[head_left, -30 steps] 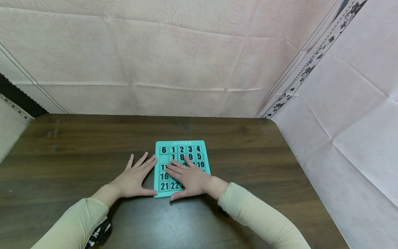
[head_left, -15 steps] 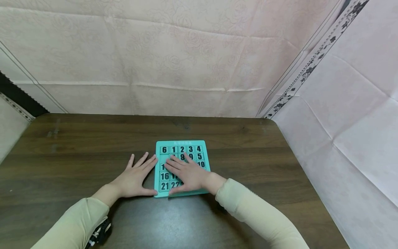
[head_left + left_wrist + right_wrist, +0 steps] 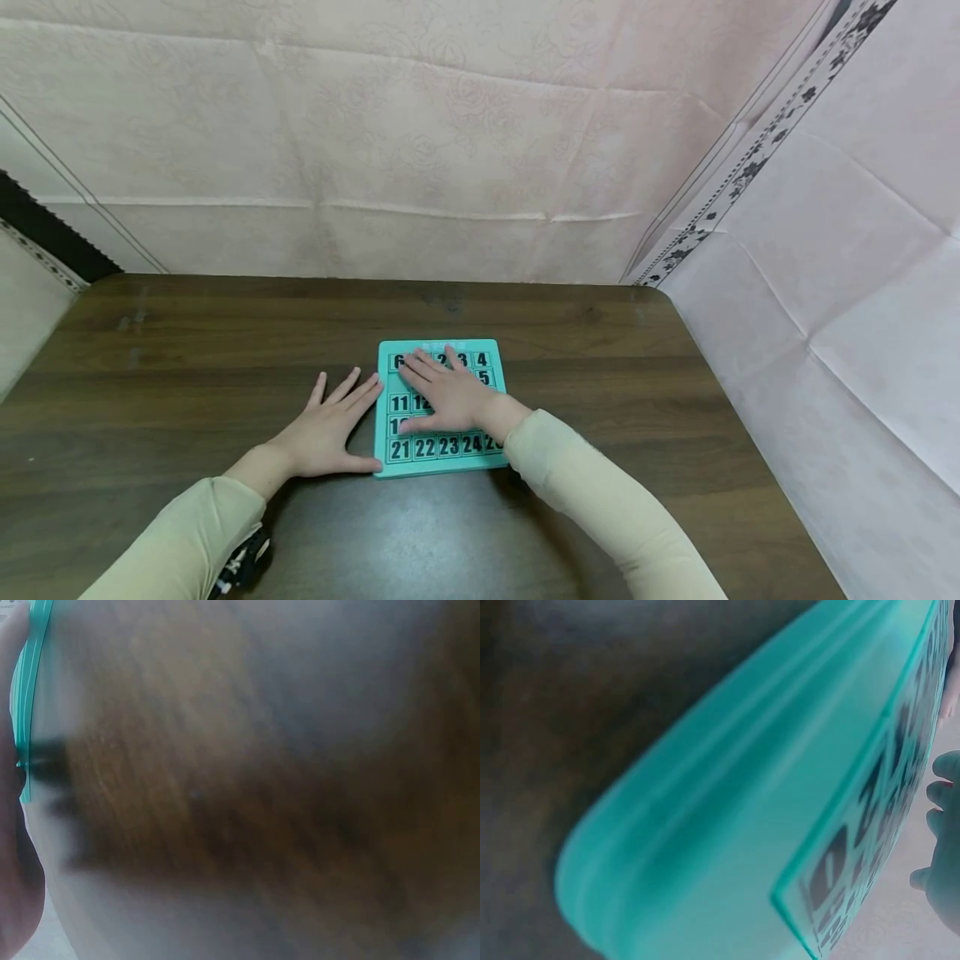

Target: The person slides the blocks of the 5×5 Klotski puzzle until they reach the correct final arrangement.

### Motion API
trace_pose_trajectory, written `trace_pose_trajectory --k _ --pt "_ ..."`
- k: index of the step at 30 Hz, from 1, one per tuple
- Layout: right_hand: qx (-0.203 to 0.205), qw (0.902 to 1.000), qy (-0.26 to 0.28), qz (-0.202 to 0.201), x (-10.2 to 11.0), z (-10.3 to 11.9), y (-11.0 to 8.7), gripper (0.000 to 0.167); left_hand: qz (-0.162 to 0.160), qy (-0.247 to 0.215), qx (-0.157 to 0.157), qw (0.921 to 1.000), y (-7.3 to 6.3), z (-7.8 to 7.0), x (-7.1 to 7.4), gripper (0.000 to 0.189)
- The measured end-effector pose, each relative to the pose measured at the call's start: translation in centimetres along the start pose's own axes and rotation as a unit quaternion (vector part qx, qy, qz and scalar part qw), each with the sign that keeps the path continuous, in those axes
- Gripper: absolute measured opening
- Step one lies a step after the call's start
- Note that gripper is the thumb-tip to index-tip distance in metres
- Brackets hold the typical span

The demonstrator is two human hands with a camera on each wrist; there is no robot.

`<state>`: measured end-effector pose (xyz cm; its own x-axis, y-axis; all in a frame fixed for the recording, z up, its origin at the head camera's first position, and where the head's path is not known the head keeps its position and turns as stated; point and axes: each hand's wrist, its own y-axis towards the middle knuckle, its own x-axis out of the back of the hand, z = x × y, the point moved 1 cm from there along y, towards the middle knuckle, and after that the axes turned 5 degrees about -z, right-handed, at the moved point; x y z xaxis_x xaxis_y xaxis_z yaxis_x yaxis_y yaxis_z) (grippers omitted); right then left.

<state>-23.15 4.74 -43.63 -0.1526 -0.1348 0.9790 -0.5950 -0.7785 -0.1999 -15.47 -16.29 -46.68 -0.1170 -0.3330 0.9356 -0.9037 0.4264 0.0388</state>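
Observation:
A teal number slide puzzle [image 3: 448,469] lies flat on the brown wooden table, with black numbers on its square tiles. My left hand [image 3: 322,433] rests beside it, fingers spread, with the thumb and index fingertips at the puzzle's left edge. Across the upper tiles lies my right hand [image 3: 453,396], its fingers fairly straight and pointing to the upper left; it hides several numbers in the upper and middle rows. In the right wrist view the puzzle's thick rim [image 3: 705,795] shows large, with the right hand's fingertips [image 3: 939,793] at the right side.
The wooden table [image 3: 225,333] extends around the puzzle to rounded far corners. A pale patterned cloth [image 3: 420,150] hangs behind it, and another white cloth [image 3: 847,292] hangs at the right. A dark device [image 3: 243,558] is on the left wrist.
My right hand has slid upward over the puzzle, from the lower and middle rows to the upper ones, uncovering the bottom row. The left hand and the puzzle stay in place.

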Motion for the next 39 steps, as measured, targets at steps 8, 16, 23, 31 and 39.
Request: trace_pose_trajectory --k 8,16,23,31,39 --pt "-0.013 0.9998 -0.009 0.014 -0.3 -0.4 0.4 0.09 0.001 0.005 0.004 1.0 0.0 0.1 -0.1 0.11" --pt "-0.004 0.9999 0.0 0.015 -0.1 -0.3 0.0 0.089 -0.005 0.001 0.002 1.0 0.1 0.2 -0.2 0.109" --pt "0.003 0.9999 -0.005 0.014 -0.1 -0.1 -0.3 0.089 -0.008 0.001 0.002 1.0 0.0 0.1 -0.1 0.108" --pt "0.015 0.9998 -0.016 0.0 -0.6 0.1 -0.7 0.089 0.0 0.004 0.001 1.0 0.0 0.0 0.0 0.109" --pt "0.028 0.9993 -0.025 -0.003 -0.6 0.4 -1.2 0.089 0.003 0.0 0.002 1.0 0.0 0.0 0.1 0.109"
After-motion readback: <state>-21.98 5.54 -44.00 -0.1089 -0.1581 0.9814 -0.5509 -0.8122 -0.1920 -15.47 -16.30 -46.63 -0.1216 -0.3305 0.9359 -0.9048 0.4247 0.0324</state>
